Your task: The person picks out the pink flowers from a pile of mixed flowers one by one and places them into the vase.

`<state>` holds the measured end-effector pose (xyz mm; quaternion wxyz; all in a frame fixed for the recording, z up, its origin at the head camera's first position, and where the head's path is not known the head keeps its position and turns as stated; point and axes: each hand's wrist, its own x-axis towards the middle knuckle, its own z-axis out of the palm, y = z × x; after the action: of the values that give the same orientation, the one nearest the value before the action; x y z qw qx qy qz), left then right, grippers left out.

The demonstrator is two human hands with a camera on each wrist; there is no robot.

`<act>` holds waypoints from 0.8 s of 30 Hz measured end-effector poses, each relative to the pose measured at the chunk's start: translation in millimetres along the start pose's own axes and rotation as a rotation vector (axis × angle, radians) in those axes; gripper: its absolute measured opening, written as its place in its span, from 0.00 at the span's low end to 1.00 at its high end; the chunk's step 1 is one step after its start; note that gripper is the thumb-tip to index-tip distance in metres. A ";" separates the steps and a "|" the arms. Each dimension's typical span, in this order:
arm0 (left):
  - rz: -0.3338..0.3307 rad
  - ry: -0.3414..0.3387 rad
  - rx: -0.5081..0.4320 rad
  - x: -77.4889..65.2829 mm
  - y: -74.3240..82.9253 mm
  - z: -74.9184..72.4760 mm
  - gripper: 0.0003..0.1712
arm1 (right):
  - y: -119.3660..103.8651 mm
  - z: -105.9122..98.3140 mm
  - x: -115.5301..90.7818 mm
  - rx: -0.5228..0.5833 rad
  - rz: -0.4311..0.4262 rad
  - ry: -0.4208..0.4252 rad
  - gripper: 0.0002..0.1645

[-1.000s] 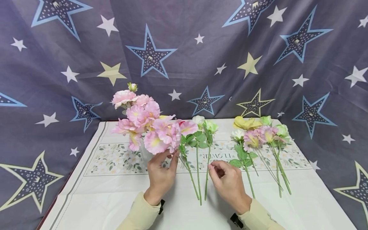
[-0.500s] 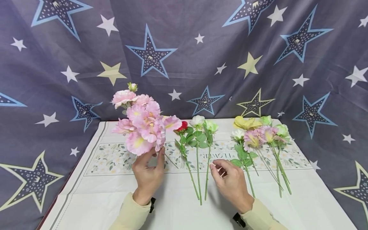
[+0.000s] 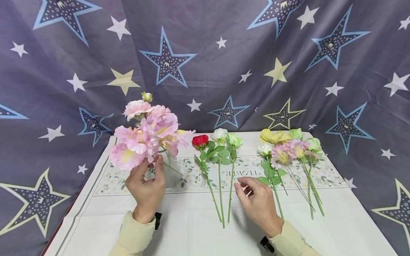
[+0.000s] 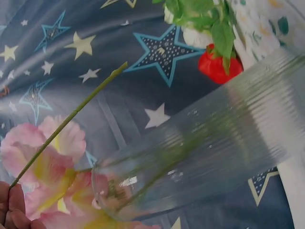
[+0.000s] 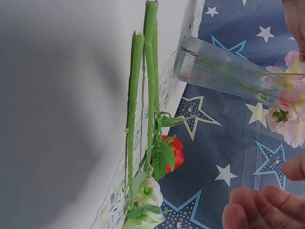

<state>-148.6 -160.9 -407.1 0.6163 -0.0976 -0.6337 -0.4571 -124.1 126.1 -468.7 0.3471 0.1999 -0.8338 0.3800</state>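
Observation:
My left hand [image 3: 145, 190] pinches the stem of a pink artificial flower [image 3: 128, 156] with ruffled, yellow-centred petals. Its bare stem [image 4: 71, 116] slants across the left wrist view, outside the ribbed clear glass vase [image 4: 205, 143]. Pink blooms [image 3: 137, 108] stand in that vase, whose upper part is mostly hidden by petals in the head view. Over the table, beside the green stems, hovers my right hand [image 3: 257, 206], fingers loosely curled and holding nothing. A red rose [image 3: 200, 141], a white rose [image 3: 219, 134] and a pale green rose [image 3: 235, 140] lie between the hands.
Several more flowers lie at the right, among them a yellow bloom [image 3: 273, 136], pink blooms [image 3: 283, 154] and a white rose [image 3: 265, 149]. A white tablecloth [image 3: 198, 238] with a floral printed band covers the table. A star-patterned curtain [image 3: 205, 85] hangs behind.
My left hand has moved left with the pink flower, from beside the red rose to in front of the vase. The red rose is now uncovered. My right hand has barely moved.

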 end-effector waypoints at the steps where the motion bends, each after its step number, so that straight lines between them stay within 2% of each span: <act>1: 0.002 0.011 -0.002 1.9 0.2 -0.1 0.04 | -0.1 -0.1 0.1 0.000 0.001 0.000 0.08; 8: 0.028 0.086 0.024 18.6 5.9 -0.2 0.05 | -0.3 -0.7 0.9 0.000 0.005 -0.002 0.08; 15: 0.033 0.162 -0.040 40.1 19.8 1.1 0.05 | 0.3 -1.8 1.2 -0.002 0.014 -0.005 0.07; 24: 0.050 0.255 -0.047 63.6 27.4 0.3 0.10 | 1.9 -3.7 3.8 -0.005 0.007 0.003 0.07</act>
<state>-144.1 -173.3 -339.1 0.7008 -0.0689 -0.5366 -0.4650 -126.2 129.9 -465.1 0.3476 0.1957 -0.8348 0.3795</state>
